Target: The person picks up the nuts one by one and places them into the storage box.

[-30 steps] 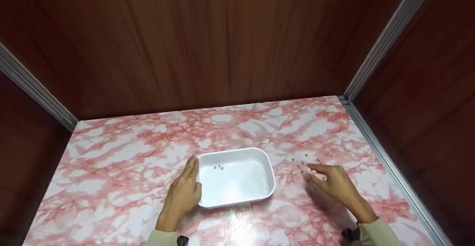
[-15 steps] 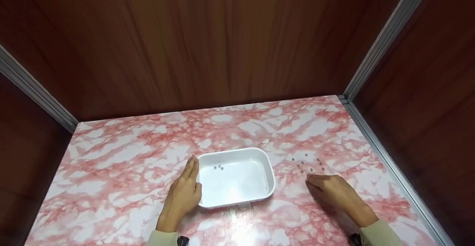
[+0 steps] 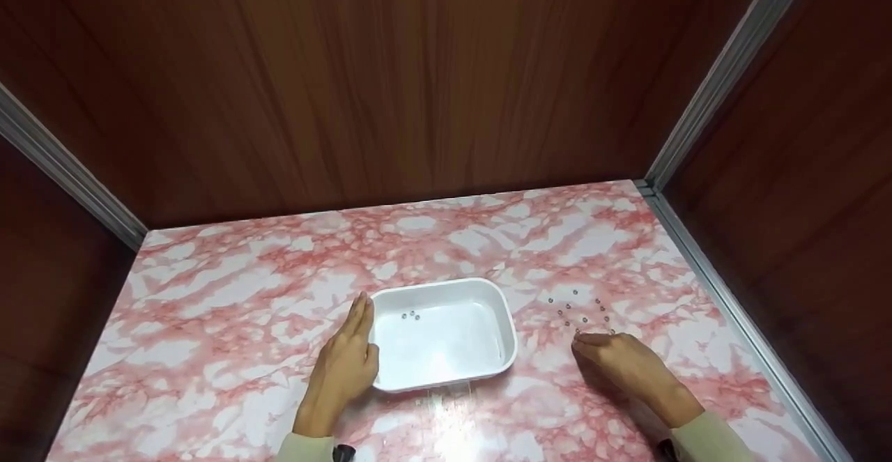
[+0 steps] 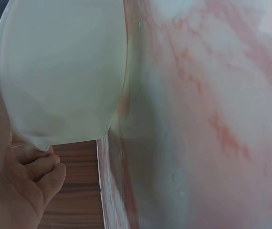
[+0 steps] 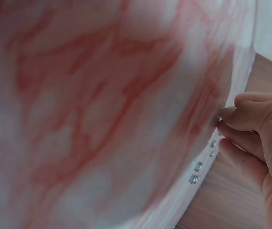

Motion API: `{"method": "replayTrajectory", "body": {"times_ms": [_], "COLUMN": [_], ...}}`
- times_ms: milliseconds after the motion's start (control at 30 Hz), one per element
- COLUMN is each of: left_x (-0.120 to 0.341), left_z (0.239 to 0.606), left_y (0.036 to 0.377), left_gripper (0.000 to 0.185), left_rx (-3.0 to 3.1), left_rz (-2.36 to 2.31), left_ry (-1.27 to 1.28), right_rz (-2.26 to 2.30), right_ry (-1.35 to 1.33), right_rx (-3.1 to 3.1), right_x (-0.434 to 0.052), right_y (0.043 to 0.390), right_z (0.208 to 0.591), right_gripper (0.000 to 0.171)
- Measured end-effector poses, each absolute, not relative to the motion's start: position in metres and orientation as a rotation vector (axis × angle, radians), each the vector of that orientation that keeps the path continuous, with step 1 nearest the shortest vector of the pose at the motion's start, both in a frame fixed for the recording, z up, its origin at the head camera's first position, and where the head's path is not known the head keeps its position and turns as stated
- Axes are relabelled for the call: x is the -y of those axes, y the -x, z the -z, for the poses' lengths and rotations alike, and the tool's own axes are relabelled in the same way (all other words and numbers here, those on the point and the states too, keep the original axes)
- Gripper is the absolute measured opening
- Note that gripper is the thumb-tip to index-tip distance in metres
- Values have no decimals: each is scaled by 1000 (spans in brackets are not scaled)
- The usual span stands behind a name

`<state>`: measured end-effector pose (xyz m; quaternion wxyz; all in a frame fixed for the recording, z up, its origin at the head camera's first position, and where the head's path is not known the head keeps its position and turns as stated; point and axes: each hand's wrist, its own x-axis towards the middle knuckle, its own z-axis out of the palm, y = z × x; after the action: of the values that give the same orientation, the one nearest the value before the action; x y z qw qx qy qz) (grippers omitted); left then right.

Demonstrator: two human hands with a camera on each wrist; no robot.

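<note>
Right hand (image 3: 624, 364) fingers pinched on one of the small nuts (image 3: 584, 319); could slip, roll off the worktop (image 3: 244, 295). Left hand (image 3: 345, 368) flat, fingers straight against the white tray (image 3: 505, 329).

Your head camera looks forward and down from well above the white tray (image 3: 443, 333), taking in the whole marble tabletop (image 3: 244, 295) and the wooden walls behind it. Your left wrist camera sits close against the tray's outer wall (image 4: 64, 71). Your right wrist camera skims the tabletop right of the tray, near the small metal nuts (image 5: 194, 172), which the head view shares (image 3: 582, 312).
</note>
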<state>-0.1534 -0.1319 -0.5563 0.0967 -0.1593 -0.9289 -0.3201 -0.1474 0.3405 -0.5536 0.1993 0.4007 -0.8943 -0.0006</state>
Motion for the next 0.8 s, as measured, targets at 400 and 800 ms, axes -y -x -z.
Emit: {"method": "replayTrajectory", "body": {"times_ms": [400, 800], "left_x": [132, 134], "left_z": [557, 553], "left_y": [154, 153], "left_gripper": [65, 65], "left_rx": [2732, 2768], "left_rz": [971, 862], "left_ry": [491, 468], "right_rz": [76, 75], "right_ry": [-1156, -1130], "right_rx": [2496, 2403], "right_x": [-340, -340], "right_y": [148, 154], "right_z": [553, 556], "right_gripper": [34, 33]}}
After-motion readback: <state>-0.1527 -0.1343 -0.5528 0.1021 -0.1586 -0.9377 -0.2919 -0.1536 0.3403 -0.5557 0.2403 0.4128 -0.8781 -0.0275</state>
